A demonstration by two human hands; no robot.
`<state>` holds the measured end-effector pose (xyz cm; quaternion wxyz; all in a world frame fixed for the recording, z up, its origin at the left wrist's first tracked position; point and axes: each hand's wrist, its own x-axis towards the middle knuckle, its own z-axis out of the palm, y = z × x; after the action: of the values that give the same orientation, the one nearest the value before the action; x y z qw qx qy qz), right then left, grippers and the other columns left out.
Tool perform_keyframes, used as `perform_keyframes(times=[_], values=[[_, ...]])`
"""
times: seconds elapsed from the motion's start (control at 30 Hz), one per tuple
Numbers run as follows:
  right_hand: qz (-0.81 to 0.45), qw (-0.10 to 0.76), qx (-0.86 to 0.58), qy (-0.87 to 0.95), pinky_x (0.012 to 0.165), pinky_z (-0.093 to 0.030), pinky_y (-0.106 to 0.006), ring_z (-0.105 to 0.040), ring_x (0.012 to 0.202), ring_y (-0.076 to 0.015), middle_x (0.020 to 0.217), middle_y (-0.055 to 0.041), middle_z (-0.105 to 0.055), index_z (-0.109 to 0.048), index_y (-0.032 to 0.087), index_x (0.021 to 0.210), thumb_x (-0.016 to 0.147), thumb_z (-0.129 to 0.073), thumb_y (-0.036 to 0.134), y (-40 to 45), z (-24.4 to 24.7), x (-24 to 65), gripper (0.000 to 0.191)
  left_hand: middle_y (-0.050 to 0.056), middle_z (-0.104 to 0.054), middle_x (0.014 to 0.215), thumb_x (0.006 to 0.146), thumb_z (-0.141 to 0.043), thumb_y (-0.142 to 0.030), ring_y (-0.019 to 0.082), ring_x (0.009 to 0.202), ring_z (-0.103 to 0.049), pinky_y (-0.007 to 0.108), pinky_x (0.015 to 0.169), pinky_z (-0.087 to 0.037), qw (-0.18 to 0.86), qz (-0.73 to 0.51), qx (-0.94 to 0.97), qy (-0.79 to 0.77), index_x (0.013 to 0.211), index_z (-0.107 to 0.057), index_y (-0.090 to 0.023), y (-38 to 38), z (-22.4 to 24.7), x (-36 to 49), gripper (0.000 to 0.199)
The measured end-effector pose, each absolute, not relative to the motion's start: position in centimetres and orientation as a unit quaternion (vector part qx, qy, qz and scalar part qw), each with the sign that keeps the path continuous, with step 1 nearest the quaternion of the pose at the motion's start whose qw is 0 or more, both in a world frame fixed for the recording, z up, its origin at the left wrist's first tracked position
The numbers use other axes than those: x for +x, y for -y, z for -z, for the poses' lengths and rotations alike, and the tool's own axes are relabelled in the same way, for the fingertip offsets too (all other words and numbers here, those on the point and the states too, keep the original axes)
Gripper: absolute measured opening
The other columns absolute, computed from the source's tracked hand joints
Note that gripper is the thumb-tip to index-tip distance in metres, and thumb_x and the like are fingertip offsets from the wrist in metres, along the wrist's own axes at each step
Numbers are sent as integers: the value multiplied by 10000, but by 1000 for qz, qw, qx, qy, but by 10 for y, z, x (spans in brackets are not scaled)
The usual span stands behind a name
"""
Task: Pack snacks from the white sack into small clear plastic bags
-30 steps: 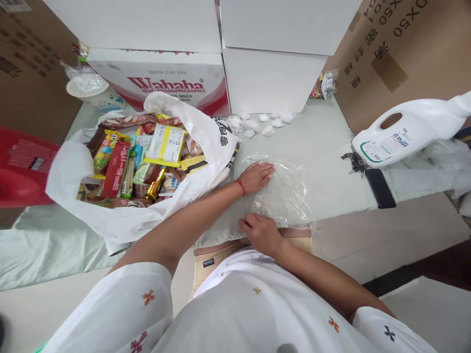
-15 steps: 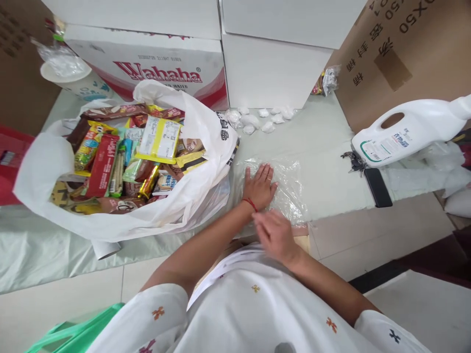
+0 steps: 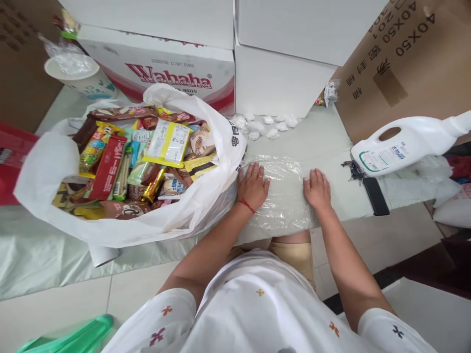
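Observation:
A sheet of clear plastic film (image 3: 285, 196) lies spread on the pale green table cover (image 3: 331, 139). My left hand (image 3: 253, 186) rests flat on its left side, fingers stretched out, a red string round the wrist. At the film's right edge my right hand (image 3: 317, 189) lies palm down with its fingers extended. Neither hand grips anything. Close to my left hand stands a white plastic bag (image 3: 44, 181), its mouth wide, full of packaged snacks (image 3: 167, 142). Beyond the film sit several small white wrapped lumps (image 3: 256, 127).
A Wahaha carton (image 3: 176, 73) and white boxes (image 3: 283, 78) line the back. On the left is a paper cup (image 3: 79, 78). To the right lie a white detergent bottle (image 3: 401, 147), keys (image 3: 353, 170), a black phone (image 3: 376, 196) and a brown carton (image 3: 386, 73).
My right hand has moved from beside my left wrist, out to the right, and now lies flat at the film's right edge. My left hand stays on the film.

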<state>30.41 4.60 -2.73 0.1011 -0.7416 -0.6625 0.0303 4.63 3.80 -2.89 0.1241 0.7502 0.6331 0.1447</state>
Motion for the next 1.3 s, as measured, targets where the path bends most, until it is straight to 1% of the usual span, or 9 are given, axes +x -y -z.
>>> perform_keyframes(times=[0.17, 0.3, 0.5, 0.7, 0.8, 0.93, 1.0, 1.13, 1.3], values=[[-4, 217, -626, 749, 1202, -339, -514, -432, 1419, -316, 1464, -214, -560, -618, 100, 1370, 1053, -341, 448, -51, 5, 252, 546, 138, -276, 1697, 1054, -237, -458, 280, 1580, -209, 589, 1279, -109, 119, -129, 763, -622, 1588, -367, -101, -40, 30, 45, 656], [-114, 137, -470, 864, 1233, -302, -493, -416, 1463, -254, 1520, -115, -558, -555, 193, 1473, 1075, -306, 407, -65, 14, 210, 516, 110, -286, 1696, 1054, -242, -405, 266, 1580, -211, 619, 1277, -71, 126, -128, 788, -589, 1597, -362, -141, -37, 30, 45, 615], [-61, 58, -628, 774, 1233, -220, -545, -330, 1517, -294, 1644, -113, -400, -446, 197, 1562, 1064, -312, 432, -110, 28, 262, 567, 86, -357, 1670, 1061, -260, -412, 241, 1565, -262, 611, 1286, -67, 135, -148, 822, -533, 1570, -415, -189, -33, 28, 43, 577], [-13, 113, -662, 741, 1116, -366, -454, -501, 1260, -329, 1234, -199, -682, -701, 101, 1252, 1046, -296, 363, -137, -9, 256, 524, 83, -354, 1671, 1062, -273, -385, 238, 1566, -260, 604, 1291, -56, 147, -152, 819, -533, 1570, -413, -187, -30, 29, 50, 564], [-107, 93, -534, 834, 1078, -387, -405, -554, 1170, -289, 1174, -143, -703, -699, 157, 1266, 1041, -378, 387, -149, -27, 211, 455, 86, -359, 1669, 1066, -262, -375, 240, 1567, -256, 606, 1292, -60, 149, -152, 822, -528, 1575, -403, -176, -28, 28, 54, 565], [-231, -75, -389, 889, 861, -445, -314, -623, 973, -254, 1082, -113, -728, -656, 152, 1353, 853, -697, 364, -165, -39, 166, 545, 105, -414, 1638, 1066, -278, -394, 254, 1545, -299, 614, 1294, -73, 151, -150, 824, -525, 1570, -409, -146, -27, 29, 56, 577], [-259, -132, -359, 887, 773, -429, -297, -621, 835, -224, 953, -84, -735, -726, 152, 1242, 817, -703, 303, -173, -43, 157, 452, 102, -422, 1634, 1068, -278, -384, 245, 1545, -302, 603, 1300, -83, 149, -154, 829, -517, 1561, -422, -138, -26, 30, 57, 570], [-329, -98, -309, 887, 796, -426, -295, -598, 812, -196, 843, -52, -701, -795, 167, 946, 844, -647, 329, -188, -55, 161, 242, 84, -382, 1655, 1072, -265, -344, 225, 1570, -249, 618, 1300, -65, 136, -173, 841, -495, 1545, -448, -145, -22, 30, 60, 545], [-440, -34, -334, 833, 866, -459, -311, -606, 935, -200, 1012, -68, -696, -741, 169, 906, 835, -681, 476, -186, -61, 167, 322, 91, -391, 1648, 1061, -299, -320, 250, 1578, -235, 657, 1287, -56, 138, -175, 837, -499, 1519, -498, -170, -16, 29, 67, 521]])
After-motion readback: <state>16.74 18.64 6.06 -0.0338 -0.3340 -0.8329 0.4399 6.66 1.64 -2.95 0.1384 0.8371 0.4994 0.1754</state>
